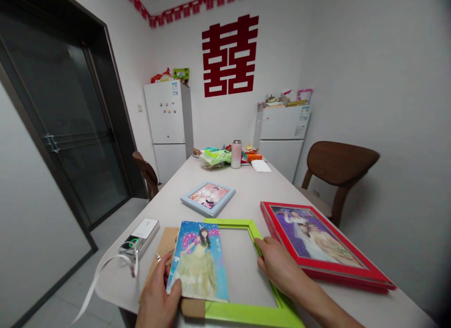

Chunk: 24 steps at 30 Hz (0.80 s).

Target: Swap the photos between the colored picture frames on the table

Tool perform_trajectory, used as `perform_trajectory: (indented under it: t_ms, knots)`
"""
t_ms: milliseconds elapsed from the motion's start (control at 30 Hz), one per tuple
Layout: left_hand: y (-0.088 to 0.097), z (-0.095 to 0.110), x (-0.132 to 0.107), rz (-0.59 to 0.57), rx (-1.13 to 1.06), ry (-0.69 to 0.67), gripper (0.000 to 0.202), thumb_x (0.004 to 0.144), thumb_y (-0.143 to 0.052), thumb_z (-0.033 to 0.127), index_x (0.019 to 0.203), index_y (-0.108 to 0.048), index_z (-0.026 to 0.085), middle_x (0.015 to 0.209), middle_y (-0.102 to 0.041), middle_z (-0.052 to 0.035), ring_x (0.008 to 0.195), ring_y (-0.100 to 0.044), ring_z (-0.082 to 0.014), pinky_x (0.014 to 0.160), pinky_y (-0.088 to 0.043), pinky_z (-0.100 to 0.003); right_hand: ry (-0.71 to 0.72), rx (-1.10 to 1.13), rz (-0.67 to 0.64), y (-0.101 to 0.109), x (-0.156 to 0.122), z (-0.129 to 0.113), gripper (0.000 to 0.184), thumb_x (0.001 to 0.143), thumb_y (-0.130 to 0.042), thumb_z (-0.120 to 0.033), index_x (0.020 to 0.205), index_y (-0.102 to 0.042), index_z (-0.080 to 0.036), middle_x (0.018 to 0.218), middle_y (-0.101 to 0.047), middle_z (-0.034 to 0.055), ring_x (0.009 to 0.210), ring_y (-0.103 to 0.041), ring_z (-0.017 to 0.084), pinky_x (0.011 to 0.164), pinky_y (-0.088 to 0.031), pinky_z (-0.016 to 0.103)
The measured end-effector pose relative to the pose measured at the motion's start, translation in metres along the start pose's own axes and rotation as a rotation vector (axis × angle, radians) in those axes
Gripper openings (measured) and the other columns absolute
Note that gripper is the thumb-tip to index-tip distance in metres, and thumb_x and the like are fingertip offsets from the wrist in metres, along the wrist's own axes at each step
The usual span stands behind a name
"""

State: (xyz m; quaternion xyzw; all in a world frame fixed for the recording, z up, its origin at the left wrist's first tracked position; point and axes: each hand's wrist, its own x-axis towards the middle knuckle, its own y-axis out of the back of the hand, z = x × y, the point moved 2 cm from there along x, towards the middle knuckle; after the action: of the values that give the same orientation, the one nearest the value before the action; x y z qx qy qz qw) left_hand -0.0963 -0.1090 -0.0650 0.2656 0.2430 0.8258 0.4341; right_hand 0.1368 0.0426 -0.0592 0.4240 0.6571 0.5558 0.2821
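Note:
A photo print (201, 267) of a person in a pale yellow dress lies over the left part of a lime-green picture frame (246, 314). My left hand (158, 295) grips the photo's lower left edge, thumb on top. Under the photo and hand is a brown backing board (165, 243) with a small metal clip; whether my fingers also hold the board is hidden. My right hand (278, 262) is closed round the green frame's right side, with fingertips at its inner edge. Through the frame's opening the white tabletop shows.
Red picture frames (352, 267) are stacked at the right, beside my right hand. A light blue framed picture (208, 197) lies farther back. A power bank (140, 236) with a white strap is at left. A pink bottle (236, 154) and snack packets (216, 158) stand at the far end.

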Motion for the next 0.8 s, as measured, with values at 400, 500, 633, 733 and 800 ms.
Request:
perform_trajectory:
  t_ms: [400, 500, 633, 733, 800]
  knots:
    - [0.001, 0.002, -0.004, 0.013, 0.361, -0.232, 0.038, 0.073, -0.042, 0.027, 0.11, -0.043, 0.018, 0.101, -0.055, -0.0081, 0.095, -0.05, -0.0237, 0.082, -0.041, -0.041, 0.088, 0.316, 0.088, 0.005, -0.003, -0.025, 0.046, 0.069, -0.041, -0.016, 0.114, -0.047, -0.006, 0.115, -0.048, 0.0163, 0.104, -0.045, 0.023, 0.09, -0.032, 0.034]
    - [-0.007, 0.012, -0.002, 0.006, 0.377, -0.36, 0.039, 0.073, -0.043, 0.029, 0.11, -0.043, 0.017, 0.108, -0.053, -0.0101, 0.102, -0.047, -0.0249, 0.087, -0.039, -0.042, -0.01, 0.801, -0.023, 0.0, 0.001, -0.049, 0.05, 0.069, -0.043, -0.019, 0.118, -0.04, -0.009, 0.095, -0.058, 0.0111, 0.069, -0.056, 0.014, 0.068, -0.044, 0.028]
    - [-0.027, 0.019, -0.003, -0.116, 0.387, -0.544, 0.048, 0.071, -0.049, 0.036, 0.115, -0.041, 0.019, 0.12, -0.048, -0.01, 0.11, -0.042, -0.0265, 0.091, -0.037, -0.04, -0.183, 1.288, -0.274, -0.01, 0.006, -0.079, 0.039, 0.065, -0.042, -0.015, 0.103, -0.051, -0.009, 0.062, -0.056, 0.0003, 0.042, -0.046, 0.008, 0.042, -0.039, 0.021]
    - [-0.039, 0.016, 0.003, -0.158, 0.385, -0.664, 0.059, 0.068, -0.052, 0.038, 0.122, -0.032, 0.024, 0.128, -0.039, -0.0074, 0.114, -0.037, -0.0294, 0.093, -0.034, -0.044, -0.267, 1.384, -0.222, -0.006, 0.012, -0.089, 0.024, 0.062, -0.041, -0.009, 0.077, -0.059, -0.011, 0.055, -0.051, -0.0023, 0.041, -0.044, 0.007, 0.042, -0.039, 0.02]
    - [-0.041, 0.013, 0.012, -0.138, 0.325, -0.752, 0.062, 0.072, -0.047, 0.035, 0.128, -0.02, 0.029, 0.134, -0.028, -0.0034, 0.117, -0.032, -0.031, 0.096, -0.026, -0.049, -0.298, 1.435, -0.145, 0.003, 0.014, -0.092, 0.02, 0.061, -0.043, -0.008, 0.07, -0.059, -0.013, 0.057, -0.051, -0.0036, 0.045, -0.045, 0.006, 0.045, -0.04, 0.019]
